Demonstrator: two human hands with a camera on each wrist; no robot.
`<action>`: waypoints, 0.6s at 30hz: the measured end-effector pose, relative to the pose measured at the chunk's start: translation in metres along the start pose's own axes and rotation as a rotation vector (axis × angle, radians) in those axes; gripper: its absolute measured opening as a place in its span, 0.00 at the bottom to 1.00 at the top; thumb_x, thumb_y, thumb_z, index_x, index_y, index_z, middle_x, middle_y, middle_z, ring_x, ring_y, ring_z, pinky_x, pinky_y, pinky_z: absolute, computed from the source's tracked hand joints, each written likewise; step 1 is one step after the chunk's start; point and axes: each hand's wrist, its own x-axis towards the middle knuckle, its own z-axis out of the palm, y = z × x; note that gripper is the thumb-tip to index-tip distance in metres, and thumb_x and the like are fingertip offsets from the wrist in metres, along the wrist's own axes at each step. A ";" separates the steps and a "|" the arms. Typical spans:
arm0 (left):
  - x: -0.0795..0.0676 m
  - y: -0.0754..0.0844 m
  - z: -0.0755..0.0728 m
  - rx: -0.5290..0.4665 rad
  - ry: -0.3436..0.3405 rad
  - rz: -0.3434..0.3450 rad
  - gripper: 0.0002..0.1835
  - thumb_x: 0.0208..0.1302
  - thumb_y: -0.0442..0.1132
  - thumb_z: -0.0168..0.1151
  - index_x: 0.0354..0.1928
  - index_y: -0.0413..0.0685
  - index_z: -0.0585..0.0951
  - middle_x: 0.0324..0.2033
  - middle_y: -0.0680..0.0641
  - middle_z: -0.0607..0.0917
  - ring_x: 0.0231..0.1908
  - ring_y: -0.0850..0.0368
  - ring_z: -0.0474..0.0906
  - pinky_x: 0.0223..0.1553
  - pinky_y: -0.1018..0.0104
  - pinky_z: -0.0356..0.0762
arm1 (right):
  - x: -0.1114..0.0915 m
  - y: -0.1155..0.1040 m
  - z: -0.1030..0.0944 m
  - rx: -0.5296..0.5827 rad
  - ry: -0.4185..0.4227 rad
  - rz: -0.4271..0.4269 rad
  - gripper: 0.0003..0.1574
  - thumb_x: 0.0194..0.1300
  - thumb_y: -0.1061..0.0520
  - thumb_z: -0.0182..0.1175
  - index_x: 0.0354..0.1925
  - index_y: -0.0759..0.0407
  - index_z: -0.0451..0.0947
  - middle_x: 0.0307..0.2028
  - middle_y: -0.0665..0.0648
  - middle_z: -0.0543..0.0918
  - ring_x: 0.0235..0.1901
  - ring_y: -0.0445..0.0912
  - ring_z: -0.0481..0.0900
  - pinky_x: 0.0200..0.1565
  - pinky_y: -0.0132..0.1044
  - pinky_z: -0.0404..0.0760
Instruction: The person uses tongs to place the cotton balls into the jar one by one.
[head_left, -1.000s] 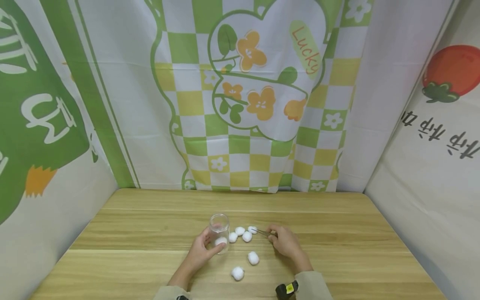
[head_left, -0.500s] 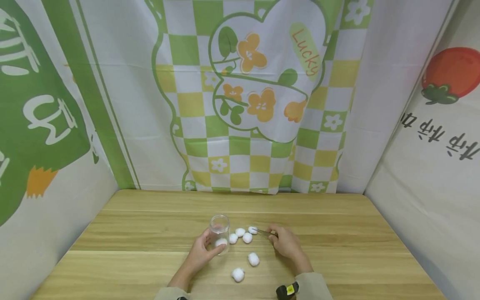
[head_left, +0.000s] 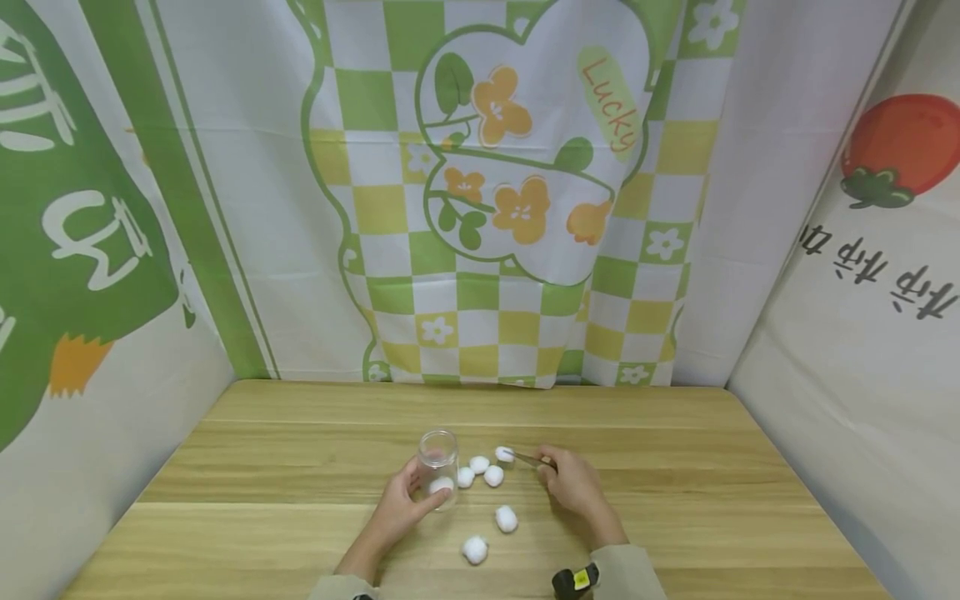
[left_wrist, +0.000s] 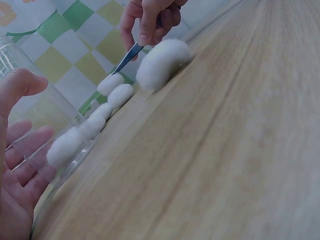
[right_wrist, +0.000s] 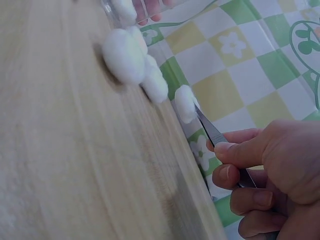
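Note:
My left hand holds a clear jar upright on the table, thumb in front and fingers behind it. One white cotton ball lies at the jar's bottom. Between thumb and fingers, my right hand pinches metal tweezers. Their tips grip a cotton ball, which hangs just above the tabletop in the right wrist view. Close to the jar's right side sit several more cotton balls.
Two loose cotton balls lie nearer the person, one right of the other. The wooden table ends at a checkered curtain behind, with printed cloth on both sides.
The cotton ball in the tweezers has risen slightly off the table, and the right hand has shifted a little with it. The left hand and jar stay put.

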 end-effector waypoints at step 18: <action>0.000 0.002 0.000 -0.006 0.001 0.004 0.33 0.55 0.36 0.70 0.63 0.38 0.70 0.63 0.35 0.75 0.65 0.37 0.71 0.68 0.46 0.67 | -0.002 -0.014 -0.012 -0.001 0.028 -0.027 0.10 0.65 0.62 0.58 0.44 0.53 0.81 0.24 0.52 0.80 0.21 0.41 0.67 0.21 0.28 0.61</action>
